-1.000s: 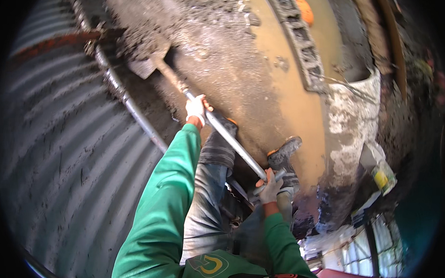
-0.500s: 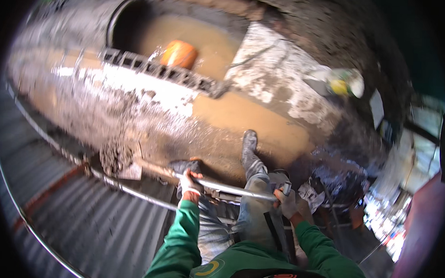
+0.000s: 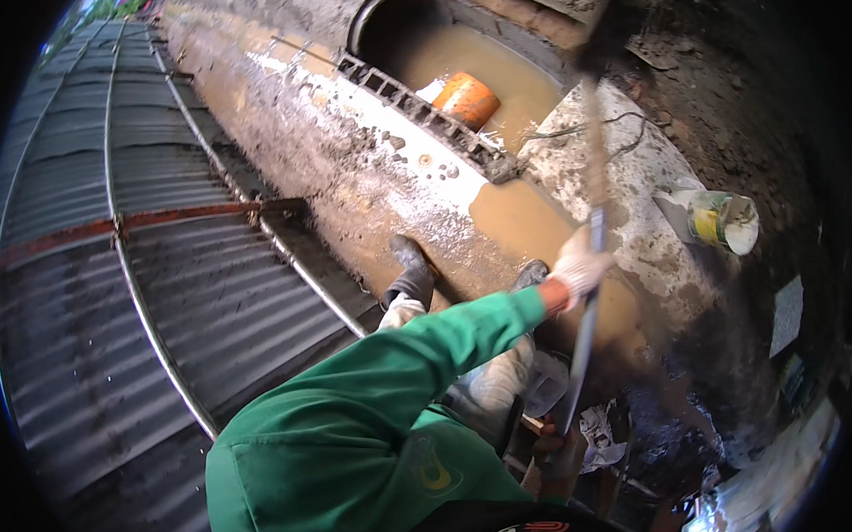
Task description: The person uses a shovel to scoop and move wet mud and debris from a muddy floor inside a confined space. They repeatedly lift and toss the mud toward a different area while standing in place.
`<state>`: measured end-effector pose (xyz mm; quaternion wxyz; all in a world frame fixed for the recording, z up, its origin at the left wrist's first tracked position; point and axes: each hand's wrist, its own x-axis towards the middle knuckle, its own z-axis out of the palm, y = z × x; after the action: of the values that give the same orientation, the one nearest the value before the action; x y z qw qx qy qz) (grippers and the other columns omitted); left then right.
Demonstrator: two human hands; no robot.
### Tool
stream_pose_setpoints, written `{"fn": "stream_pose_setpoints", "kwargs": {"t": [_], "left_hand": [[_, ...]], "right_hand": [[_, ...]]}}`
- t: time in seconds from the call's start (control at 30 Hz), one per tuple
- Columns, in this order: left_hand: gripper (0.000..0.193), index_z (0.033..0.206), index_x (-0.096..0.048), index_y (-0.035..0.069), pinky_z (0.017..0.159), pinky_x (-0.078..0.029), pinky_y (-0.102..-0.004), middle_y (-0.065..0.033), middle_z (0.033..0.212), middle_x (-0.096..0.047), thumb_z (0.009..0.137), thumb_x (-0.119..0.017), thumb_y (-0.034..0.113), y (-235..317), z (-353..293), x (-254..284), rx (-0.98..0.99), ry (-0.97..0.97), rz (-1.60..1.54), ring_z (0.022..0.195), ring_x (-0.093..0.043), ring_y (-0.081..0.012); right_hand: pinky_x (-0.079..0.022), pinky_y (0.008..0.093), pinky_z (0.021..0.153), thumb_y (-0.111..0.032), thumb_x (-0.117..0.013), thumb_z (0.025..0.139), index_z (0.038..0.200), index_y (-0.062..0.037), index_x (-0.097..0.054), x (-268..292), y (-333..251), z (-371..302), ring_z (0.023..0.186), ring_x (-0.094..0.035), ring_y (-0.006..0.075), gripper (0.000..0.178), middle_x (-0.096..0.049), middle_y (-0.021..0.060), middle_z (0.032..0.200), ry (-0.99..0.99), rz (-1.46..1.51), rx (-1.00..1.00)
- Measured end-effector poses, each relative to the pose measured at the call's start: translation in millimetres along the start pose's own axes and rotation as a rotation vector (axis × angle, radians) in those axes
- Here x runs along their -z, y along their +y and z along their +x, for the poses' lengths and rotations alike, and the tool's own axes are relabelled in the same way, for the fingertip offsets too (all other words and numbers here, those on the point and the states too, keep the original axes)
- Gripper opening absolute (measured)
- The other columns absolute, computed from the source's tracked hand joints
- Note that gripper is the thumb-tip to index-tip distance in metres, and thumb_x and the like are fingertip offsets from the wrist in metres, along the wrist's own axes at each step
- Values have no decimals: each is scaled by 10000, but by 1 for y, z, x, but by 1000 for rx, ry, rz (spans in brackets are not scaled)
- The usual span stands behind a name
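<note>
A long-handled shovel (image 3: 587, 319) crosses the right half of the view, its lower shaft pale metal and its upper part wooden. At the top its dark blade (image 3: 614, 33) is smeared by motion, so whether mud lies on it cannot be told. My left hand (image 3: 581, 269), in a whitish glove, is closed round the middle of the shaft, with the green-sleeved arm stretched across my body. Lower down, my right hand (image 3: 553, 447) is closed at the handle's near end, partly shadowed. My boots (image 3: 409, 254) stand in wet mud.
An orange bucket (image 3: 466, 100) lies in brown water beside a row of hollow blocks (image 3: 422, 116). A pale slab (image 3: 580, 154) and a tipped white-and-yellow bucket (image 3: 728, 223) are at right. Corrugated roofing (image 3: 162, 304) with metal pipes (image 3: 147, 327) runs along the left.
The shovel has swung from low left, where its blade carried mud, up to the far right. My left arm has crossed my body with it, and the view has turned.
</note>
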<state>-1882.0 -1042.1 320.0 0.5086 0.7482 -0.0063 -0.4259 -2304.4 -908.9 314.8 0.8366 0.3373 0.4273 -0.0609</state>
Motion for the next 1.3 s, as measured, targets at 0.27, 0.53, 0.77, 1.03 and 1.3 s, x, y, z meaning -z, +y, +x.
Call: {"fn": "stream_pose_setpoints", "kwargs": {"t": [0.27,0.53,0.77,1.03,1.3], "left_hand": [[331,1035,-541,11,714,-560,-393,-150,848,-661,844,-741,193,43,-19,-16,-170,-84,101,769,-689,-264],[234,931,-557,80,619,-596,-424,-49,713,-557,944,-727,241,-36,-1,134,379,272,-856,577,-588,-203],[221,848,-558,133,479,-535,-366,-2,654,-508,963,-720,229,-198,2,235,554,570,-820,507,-530,-136],[267,814,-568,82,493,-552,-442,-67,598,-550,990,-654,263,-320,22,114,959,140,-796,502,-635,-287],[211,847,-554,84,509,-549,-444,-64,573,-522,1004,-632,202,-361,81,44,1091,53,-1035,453,-522,-256]], "right_hand": [[-476,302,543,-437,-560,1042,1110,-40,-658,-18,-78,11,570,-546,123,415,-644,54,811,150,-393,216],[-466,289,500,-342,-539,1047,1019,-71,-623,-122,-2,14,519,-567,139,286,-593,27,638,381,-883,851],[-434,270,455,-272,-585,1028,1076,4,-645,-139,99,22,482,-560,143,286,-647,73,674,403,-1038,565],[-392,259,366,-254,-606,1022,968,-61,-619,-144,121,10,429,-495,97,200,-544,20,625,877,-926,861],[-372,250,359,-271,-596,1039,950,-96,-598,-163,79,58,421,-487,88,196,-524,7,616,1028,-1060,934]]}}
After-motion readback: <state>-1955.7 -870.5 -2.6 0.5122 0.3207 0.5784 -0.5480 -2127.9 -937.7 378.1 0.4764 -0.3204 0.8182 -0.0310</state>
